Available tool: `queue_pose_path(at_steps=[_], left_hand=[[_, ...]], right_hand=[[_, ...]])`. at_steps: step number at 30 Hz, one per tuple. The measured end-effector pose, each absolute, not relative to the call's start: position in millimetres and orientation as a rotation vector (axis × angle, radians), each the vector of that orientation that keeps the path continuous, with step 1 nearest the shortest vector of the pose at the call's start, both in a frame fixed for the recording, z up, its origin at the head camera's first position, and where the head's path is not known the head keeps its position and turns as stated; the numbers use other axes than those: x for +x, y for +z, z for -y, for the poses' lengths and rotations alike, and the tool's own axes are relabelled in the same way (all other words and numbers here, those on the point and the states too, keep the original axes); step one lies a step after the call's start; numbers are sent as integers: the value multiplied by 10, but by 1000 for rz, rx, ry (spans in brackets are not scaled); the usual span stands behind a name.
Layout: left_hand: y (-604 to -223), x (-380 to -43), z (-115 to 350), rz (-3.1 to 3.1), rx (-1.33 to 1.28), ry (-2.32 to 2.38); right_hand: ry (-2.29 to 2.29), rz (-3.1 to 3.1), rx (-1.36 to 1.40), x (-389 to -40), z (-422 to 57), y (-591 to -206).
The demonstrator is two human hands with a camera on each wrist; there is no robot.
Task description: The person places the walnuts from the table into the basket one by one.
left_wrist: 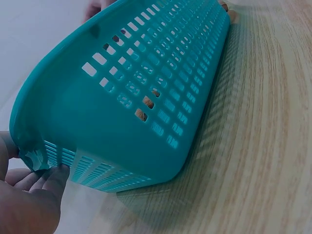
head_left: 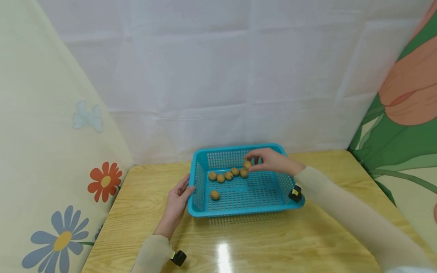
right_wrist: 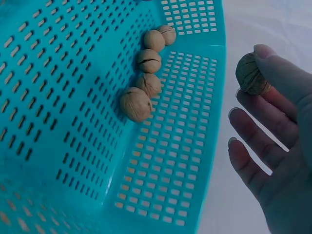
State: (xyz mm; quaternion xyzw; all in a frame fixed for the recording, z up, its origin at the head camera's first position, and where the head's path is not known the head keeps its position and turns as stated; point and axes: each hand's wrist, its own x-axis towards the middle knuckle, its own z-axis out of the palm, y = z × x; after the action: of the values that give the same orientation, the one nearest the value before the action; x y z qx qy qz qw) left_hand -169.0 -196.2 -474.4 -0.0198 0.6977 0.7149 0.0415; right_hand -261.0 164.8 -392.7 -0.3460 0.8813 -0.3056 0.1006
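Observation:
A blue plastic basket (head_left: 239,212) with slotted walls stands on the wooden table. My left hand (head_left: 176,201) grips its left rim, thumb on top and fingers underneath, as the left wrist view shows. Between thumb and fingertips my right hand (head_left: 273,161) pinches a walnut (right_wrist: 251,74), held above the basket's far side. Several walnuts lie in a bent row on the basket floor, among them a walnut (right_wrist: 136,104) at the row's right end. Apart from them, a lone walnut (head_left: 215,195) sits near the front left corner.
The wooden table (head_left: 153,189) extends around the basket. A white sheet (head_left: 205,76) hangs right behind it. Panels with printed flowers stand at both sides, one with a red flower (head_left: 105,181) on the left. Each sleeve carries a small black camera (head_left: 178,258) at the wrist.

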Motion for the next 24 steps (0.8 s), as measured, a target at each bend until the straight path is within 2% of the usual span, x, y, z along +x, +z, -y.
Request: queue_pose_path(at_steps=[9,16,24], left_hand=[[-4742,-1681,1960,-2144,-72,2189],[-4746,-1691,1965,-2146,-60,2185],[-4741,-1685,1960,-2151,-74,2186]], right_hand=[[-843,-2507,-1077,-2787,-1279,-4178],[-593,-2502,-1212,-2860,-1015,-4402],[-386,-2477,-1229,-2887,-749,-4598]])
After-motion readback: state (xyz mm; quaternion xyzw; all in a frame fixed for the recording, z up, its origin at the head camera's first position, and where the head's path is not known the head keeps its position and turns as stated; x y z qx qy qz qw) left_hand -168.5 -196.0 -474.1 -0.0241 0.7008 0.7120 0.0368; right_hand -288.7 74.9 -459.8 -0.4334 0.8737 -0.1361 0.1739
